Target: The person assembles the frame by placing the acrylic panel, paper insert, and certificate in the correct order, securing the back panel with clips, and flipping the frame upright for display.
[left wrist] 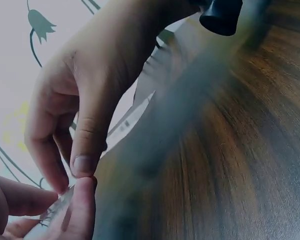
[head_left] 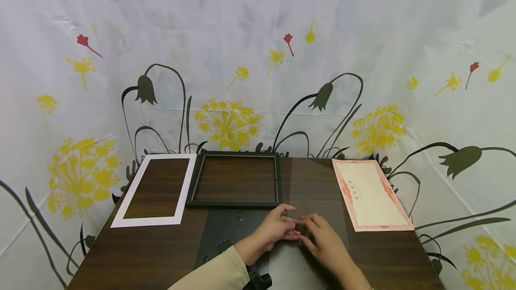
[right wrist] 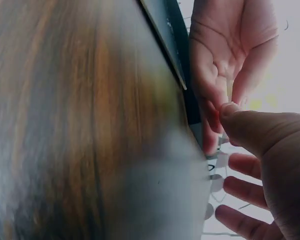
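Note:
A clear plastic sheet [head_left: 288,265] spans the space under and around both hands near the table's front, its surface see-through with a dull sheen. My left hand [head_left: 270,227] pinches its edge between thumb and fingers. Fingertip to fingertip with it, my right hand [head_left: 324,240] pinches the same spot; in the right wrist view, the right thumb [right wrist: 235,112] presses there while the other fingers spread apart. Beneath the left forearm lies a black backing board [head_left: 221,227], partly covered by the sleeve.
A black picture frame [head_left: 234,203] lies at the back centre, just behind the backing board. To its left is a white mat [head_left: 121,221] with a rectangular opening. A cream certificate with a red border [head_left: 379,196] lies at right. A patterned curtain [head_left: 250,57] stands behind the table.

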The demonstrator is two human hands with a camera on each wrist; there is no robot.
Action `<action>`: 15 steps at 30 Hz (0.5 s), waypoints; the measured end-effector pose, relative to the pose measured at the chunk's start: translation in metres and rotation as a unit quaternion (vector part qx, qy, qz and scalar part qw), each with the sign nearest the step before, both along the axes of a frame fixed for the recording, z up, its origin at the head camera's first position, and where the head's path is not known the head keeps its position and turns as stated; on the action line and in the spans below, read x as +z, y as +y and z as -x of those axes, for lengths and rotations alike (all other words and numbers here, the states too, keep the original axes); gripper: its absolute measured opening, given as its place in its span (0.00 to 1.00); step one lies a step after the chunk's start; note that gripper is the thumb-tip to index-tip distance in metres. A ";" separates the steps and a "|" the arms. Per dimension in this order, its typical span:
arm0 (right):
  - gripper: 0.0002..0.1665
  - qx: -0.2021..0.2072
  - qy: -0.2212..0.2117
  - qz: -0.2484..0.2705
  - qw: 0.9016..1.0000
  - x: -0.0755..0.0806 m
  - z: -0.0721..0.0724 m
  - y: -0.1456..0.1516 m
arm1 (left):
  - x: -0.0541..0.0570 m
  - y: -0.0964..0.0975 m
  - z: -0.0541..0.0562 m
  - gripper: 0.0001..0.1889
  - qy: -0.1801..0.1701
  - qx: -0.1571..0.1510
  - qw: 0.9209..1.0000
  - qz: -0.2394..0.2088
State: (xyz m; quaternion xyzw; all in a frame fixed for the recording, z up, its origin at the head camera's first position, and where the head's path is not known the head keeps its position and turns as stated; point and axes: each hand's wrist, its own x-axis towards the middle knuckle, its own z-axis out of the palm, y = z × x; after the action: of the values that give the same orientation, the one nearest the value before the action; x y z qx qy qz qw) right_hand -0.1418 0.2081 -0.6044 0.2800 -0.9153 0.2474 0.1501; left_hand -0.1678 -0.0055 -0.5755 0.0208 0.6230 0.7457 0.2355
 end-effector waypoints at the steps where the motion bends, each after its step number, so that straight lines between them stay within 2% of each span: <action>1: 0.28 -0.001 0.007 0.002 1.000 0.000 0.000 -0.001 | 0.000 -0.001 0.001 0.29 0.008 -0.002 1.000 0.001; 5: 0.24 -0.016 0.031 0.002 0.999 0.000 -0.001 -0.005 | 0.002 -0.005 0.003 0.28 0.029 0.000 1.000 0.006; 10: 0.19 -0.053 0.030 -0.005 0.998 -0.001 -0.004 -0.007 | 0.004 -0.011 0.004 0.27 0.041 0.023 0.999 -0.003; 15: 0.17 -0.099 0.034 0.024 0.994 0.002 -0.006 -0.012 | 0.008 -0.015 0.004 0.26 0.053 0.048 0.997 -0.019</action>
State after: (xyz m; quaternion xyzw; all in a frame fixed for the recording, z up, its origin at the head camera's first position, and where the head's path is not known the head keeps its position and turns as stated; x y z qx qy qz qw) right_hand -0.1356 0.1965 -0.6028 0.1926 -0.9266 0.2442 0.2112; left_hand -0.1720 -0.0208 -0.5678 0.0344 0.6209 0.7655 0.1654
